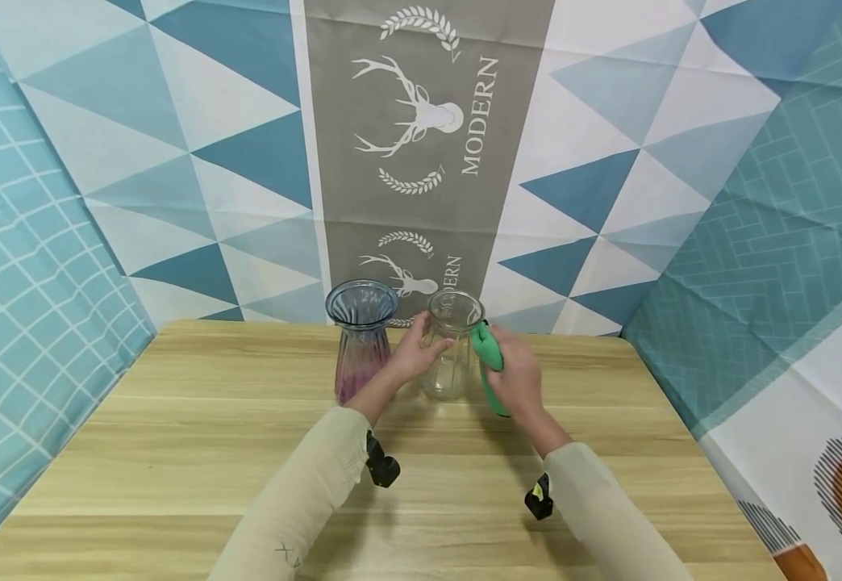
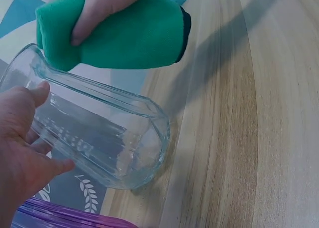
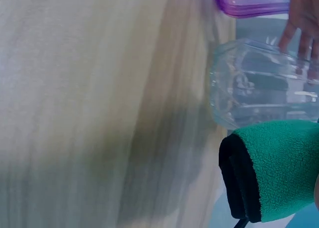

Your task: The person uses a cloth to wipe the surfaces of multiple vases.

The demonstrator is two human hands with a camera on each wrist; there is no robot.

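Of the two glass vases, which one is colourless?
The clear vase, standing beside the green cloth; the other vase, to its left, is tinted blue above and purple below.

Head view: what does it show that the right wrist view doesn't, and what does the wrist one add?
Only the head view: the clear vase and the blue-purple vase up to their rims, both sleeves, and readable MODERN lettering.

Only the right wrist view: the nubby texture of the green cloth and its layered dark edge, close up.

Both: the left hand at the clear vase, the cloth in the right hand (just a sliver in the wrist view), and the wooden table.
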